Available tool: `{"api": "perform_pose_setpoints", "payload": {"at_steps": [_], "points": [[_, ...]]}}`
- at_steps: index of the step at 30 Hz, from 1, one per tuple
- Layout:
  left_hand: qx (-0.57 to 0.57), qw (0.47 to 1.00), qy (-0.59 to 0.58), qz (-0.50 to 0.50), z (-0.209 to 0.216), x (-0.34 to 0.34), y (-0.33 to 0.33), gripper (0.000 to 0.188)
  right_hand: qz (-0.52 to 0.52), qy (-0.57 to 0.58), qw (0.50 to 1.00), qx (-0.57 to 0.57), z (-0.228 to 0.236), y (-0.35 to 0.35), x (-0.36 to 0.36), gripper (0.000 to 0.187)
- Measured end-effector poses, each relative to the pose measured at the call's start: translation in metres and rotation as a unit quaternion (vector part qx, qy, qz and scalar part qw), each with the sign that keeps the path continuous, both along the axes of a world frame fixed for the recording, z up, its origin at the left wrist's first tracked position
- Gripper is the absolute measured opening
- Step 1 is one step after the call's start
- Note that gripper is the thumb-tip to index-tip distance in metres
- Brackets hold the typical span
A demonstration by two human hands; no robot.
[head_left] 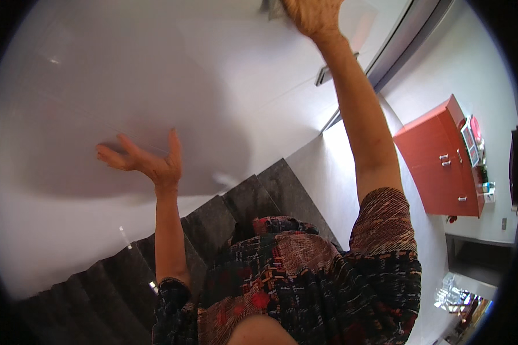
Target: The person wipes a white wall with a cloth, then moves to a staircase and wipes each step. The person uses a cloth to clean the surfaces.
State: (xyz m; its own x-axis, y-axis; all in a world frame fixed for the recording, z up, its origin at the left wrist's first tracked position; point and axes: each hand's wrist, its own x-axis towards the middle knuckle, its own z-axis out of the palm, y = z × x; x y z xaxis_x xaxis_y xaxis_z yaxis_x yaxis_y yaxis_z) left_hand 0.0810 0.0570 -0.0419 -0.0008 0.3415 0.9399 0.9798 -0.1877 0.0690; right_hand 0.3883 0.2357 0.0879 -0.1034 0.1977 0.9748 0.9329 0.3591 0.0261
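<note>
My left hand (149,164) is open in front of a smooth white wall (126,75), its fingers and thumb spread and nothing in them. Whether it touches the wall I cannot tell. A broad soft shadow lies on the wall around it. My right arm stretches up to the top edge, where my right hand (316,14) is partly cut off and its fingers are hidden. Close beside that hand, a small dark grey thing (270,8) shows at the edge, too blurred to name.
Dark grey steps (103,296) run along the wall's foot on the left. Beyond my right arm are a metal handle (323,76) and a dark frame (406,40). At the right stands a red-brown cabinet (437,164) with small items on top. Pale floor (316,169) lies between.
</note>
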Motion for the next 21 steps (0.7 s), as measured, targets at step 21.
{"api": "perform_pose_setpoints", "payload": {"at_steps": [21], "points": [[0.113, 0.955, 0.137, 0.239, -0.002, -0.018, 0.021, 0.075, 0.009, 0.075, 0.993, -0.093, -0.056, 0.060, 0.051, 0.066]]}}
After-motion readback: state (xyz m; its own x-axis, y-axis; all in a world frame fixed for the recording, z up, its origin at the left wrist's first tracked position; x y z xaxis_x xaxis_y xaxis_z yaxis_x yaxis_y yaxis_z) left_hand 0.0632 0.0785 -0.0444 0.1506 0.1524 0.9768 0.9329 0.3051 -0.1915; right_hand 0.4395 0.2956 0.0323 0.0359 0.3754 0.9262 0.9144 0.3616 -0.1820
